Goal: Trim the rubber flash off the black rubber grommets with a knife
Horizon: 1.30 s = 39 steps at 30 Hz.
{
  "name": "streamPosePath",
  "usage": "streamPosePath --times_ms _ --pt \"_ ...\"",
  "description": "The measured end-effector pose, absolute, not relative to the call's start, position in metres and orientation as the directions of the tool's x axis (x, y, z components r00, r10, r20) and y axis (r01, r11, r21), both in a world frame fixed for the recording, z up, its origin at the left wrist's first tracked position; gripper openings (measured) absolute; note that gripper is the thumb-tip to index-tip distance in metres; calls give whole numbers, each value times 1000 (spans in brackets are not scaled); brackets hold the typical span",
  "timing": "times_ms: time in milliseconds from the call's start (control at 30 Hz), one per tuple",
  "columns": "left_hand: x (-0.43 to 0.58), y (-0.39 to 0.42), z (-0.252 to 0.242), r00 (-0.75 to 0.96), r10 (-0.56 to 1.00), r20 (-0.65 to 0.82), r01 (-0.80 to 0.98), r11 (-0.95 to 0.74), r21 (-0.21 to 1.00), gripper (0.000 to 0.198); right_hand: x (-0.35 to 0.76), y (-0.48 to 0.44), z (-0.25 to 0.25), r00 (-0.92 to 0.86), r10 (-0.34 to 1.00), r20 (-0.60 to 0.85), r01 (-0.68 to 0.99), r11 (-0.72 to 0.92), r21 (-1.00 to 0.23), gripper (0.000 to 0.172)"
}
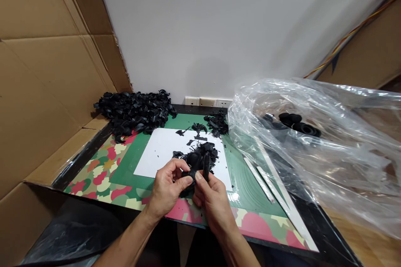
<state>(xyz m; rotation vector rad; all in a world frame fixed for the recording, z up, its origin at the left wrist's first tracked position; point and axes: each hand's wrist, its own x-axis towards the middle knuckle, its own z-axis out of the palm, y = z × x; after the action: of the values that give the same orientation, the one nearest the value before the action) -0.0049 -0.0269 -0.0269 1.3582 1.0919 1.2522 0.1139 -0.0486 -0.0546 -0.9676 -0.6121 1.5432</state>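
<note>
My left hand [167,187] is closed around a small black rubber part [187,176], thumb and fingers pinching it above the near edge of the table. My right hand [210,196] grips a black tool [206,166] upright, its tip against the same part. Just beyond the hands, a small heap of black scraps [203,152] lies on a white sheet [163,150] that rests on a green mat [241,171].
A large pile of black rubber pieces [134,110] sits at the far left of the table, a smaller one [216,122] at the back. A clear plastic bag [313,142] holding black round parts fills the right. Cardboard walls [46,83] stand at left. White strips [266,179] lie beside the mat.
</note>
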Motion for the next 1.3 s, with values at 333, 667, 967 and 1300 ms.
streamPosePath --times_ms 333,667,967,1300 --pt "-4 -27 -25 50 986 156 56 -159 986 10 160 -58 -42 291 936 199 -64 226 -972 39" --pt "-2 -28 -24 73 985 154 47 -158 986 11 151 -56 -55 253 964 78 -398 177 -900 25" --pt "-1 -30 -23 97 981 165 46 -170 984 10 149 -58 -44 303 933 195 -318 292 -902 16" --pt "0 -30 -22 107 975 197 114 -209 971 10 143 -57 -47 346 912 219 -272 321 -907 14"
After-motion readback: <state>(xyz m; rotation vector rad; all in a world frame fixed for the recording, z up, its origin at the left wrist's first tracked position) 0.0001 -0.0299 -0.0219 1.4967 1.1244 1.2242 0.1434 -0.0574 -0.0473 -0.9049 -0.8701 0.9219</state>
